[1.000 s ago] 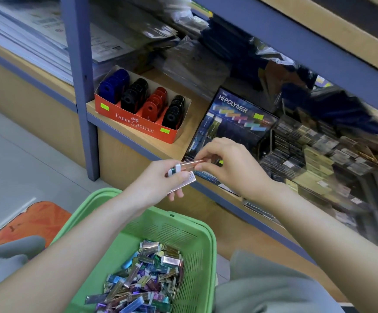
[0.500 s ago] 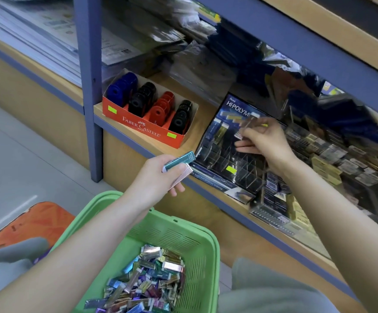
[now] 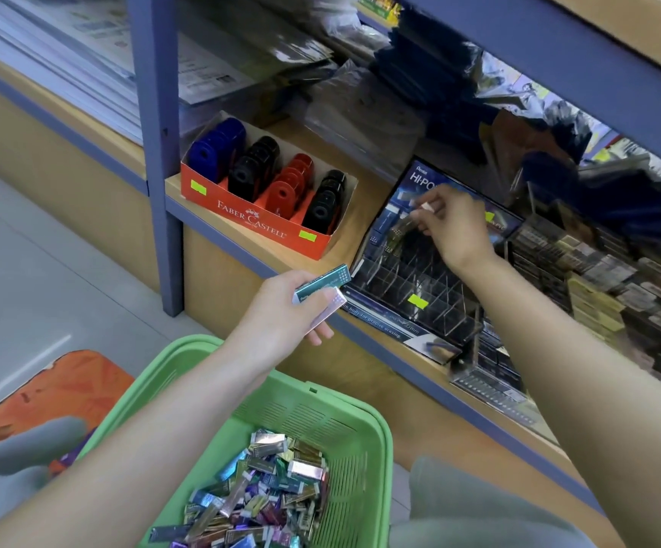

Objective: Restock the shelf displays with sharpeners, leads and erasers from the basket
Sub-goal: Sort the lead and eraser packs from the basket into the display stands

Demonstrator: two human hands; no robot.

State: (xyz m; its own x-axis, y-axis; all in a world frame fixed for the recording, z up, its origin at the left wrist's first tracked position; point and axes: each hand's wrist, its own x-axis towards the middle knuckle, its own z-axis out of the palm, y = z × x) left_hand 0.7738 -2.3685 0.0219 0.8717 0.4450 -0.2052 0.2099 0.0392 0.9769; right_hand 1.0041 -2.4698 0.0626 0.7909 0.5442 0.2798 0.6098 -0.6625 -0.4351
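My left hand [image 3: 281, 308] holds two slim lead cases [image 3: 323, 284], a teal one over a pale pink one, just in front of the shelf edge. My right hand [image 3: 453, 227] reaches into the upper rows of the black Hi-Polymer lead display [image 3: 412, 286] and pinches one lead case [image 3: 408, 221] there. The display's clear divided slots below the hand look mostly empty. A green basket [image 3: 360, 421] at the bottom centre holds several shiny lead cases [image 3: 265, 496]. The red Faber-Castell box [image 3: 250, 217] on the shelf's left carries blue, black and red sharpeners.
A blue shelf post [image 3: 159, 124] stands left of the red box. Stacked paper and plastic-wrapped packs fill the shelf behind. Racks of small packets [image 3: 597, 278] sit right of the display. An orange stool [image 3: 56, 389] and my grey-clad knees flank the basket.
My right hand took a lead case from my left hand, carried it up and right to the display, and now lowers it into an upper slot. My left hand has stayed put.
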